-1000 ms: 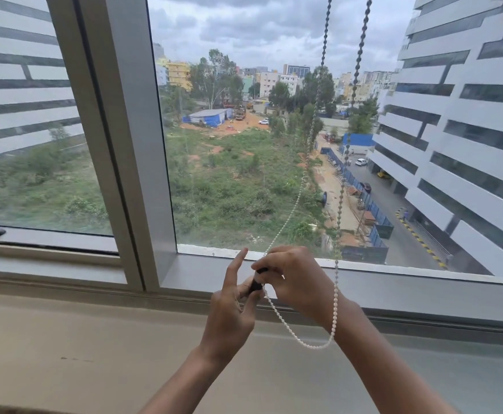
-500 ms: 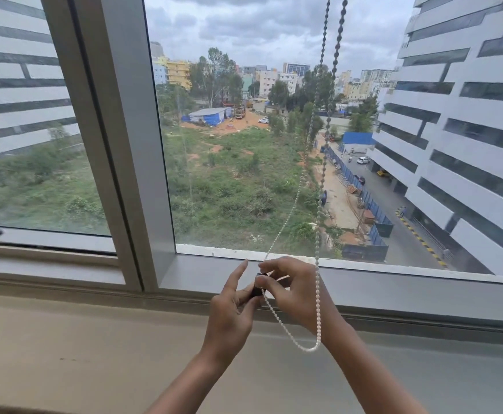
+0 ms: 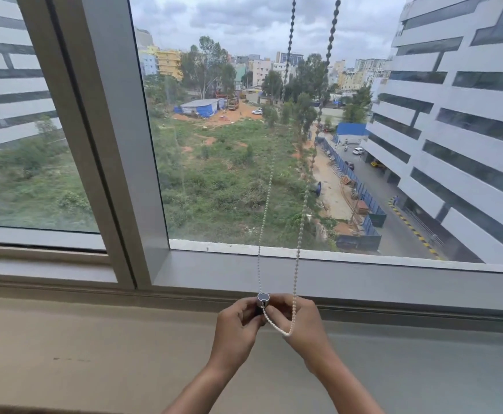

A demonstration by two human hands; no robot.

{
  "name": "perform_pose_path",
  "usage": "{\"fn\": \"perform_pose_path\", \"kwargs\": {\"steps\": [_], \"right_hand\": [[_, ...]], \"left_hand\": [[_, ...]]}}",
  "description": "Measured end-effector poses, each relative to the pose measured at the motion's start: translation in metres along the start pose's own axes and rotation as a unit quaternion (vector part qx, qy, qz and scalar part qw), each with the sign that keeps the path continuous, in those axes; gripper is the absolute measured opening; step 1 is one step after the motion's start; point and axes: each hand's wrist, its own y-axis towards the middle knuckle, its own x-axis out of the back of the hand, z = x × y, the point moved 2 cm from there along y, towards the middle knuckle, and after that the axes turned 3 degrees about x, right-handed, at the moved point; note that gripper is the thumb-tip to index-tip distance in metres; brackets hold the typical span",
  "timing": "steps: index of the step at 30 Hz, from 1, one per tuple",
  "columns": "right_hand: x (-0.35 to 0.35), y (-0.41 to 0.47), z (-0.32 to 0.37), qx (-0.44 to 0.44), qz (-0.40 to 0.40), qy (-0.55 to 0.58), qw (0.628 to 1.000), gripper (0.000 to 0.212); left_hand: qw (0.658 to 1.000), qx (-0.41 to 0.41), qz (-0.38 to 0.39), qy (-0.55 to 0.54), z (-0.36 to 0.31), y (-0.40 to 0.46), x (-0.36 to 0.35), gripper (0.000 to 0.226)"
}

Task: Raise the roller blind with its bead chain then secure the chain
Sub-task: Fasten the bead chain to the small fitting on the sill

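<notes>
At the foot of the window frame (image 3: 363, 282), the bead chain (image 3: 296, 264) is now drawn into a shorter, tighter loop than a second ago. A small dark clip (image 3: 263, 300) is pinched by the fingers of both the left hand (image 3: 238, 327) and right hand (image 3: 301, 321). No blind shows over the glass, so securing is judged nearly done.
</notes>
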Motion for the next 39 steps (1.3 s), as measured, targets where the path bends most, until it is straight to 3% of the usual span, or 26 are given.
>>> {"fn": "perform_pose_path", "kwargs": {"steps": [13, 39], "right_hand": [[-0.008, -0.002, -0.034, -0.017, -0.041, -0.071, 0.996, 0.030], [-0.013, 0.009, -0.053, -0.015, -0.084, -0.085, 0.993, 0.024]], "left_hand": [[0.999, 0.041, 0.030, 0.001, 0.031, 0.004, -0.006, 0.036], [0.998, 0.036, 0.023, 0.036, 0.027, 0.021, -0.001, 0.039]]}}
